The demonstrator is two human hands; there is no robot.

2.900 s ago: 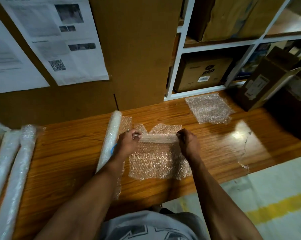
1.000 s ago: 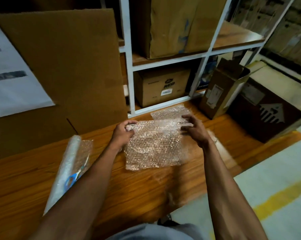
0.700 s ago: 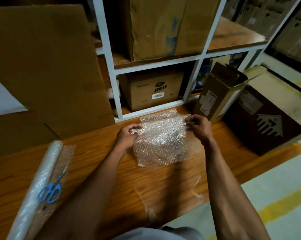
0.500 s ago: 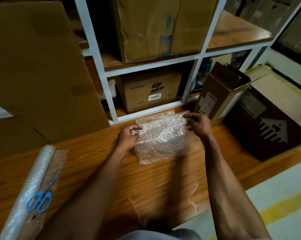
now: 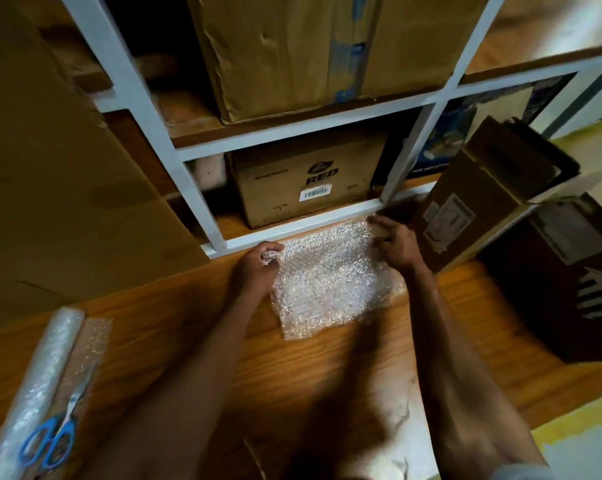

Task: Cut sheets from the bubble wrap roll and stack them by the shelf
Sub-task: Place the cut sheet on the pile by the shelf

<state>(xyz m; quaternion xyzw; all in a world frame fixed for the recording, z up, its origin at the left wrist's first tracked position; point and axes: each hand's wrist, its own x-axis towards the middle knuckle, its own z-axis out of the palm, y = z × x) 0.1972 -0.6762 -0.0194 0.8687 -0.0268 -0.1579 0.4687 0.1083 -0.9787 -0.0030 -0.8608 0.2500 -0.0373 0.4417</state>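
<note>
The clear square bubble wrap sheet (image 5: 330, 278), pinched at its far corners by the left hand (image 5: 258, 268) and right hand (image 5: 394, 242), is best lowered flat on the wooden counter (image 5: 174, 327), squared against the white metal shelf (image 5: 292, 228).

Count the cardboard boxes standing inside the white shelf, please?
2 clearly: a large taped box on the upper shelf, and a box printed RED below it. Others may be hidden behind them.

"RED" in bold dark letters under a small emblem on the cardboard box (image 5: 310, 178) at frame centre, white barcode sticker below it — digits too small to read, "FOR" opening a cut-off white line on the dark blue box (image 5: 441, 147) right of centre.
</note>
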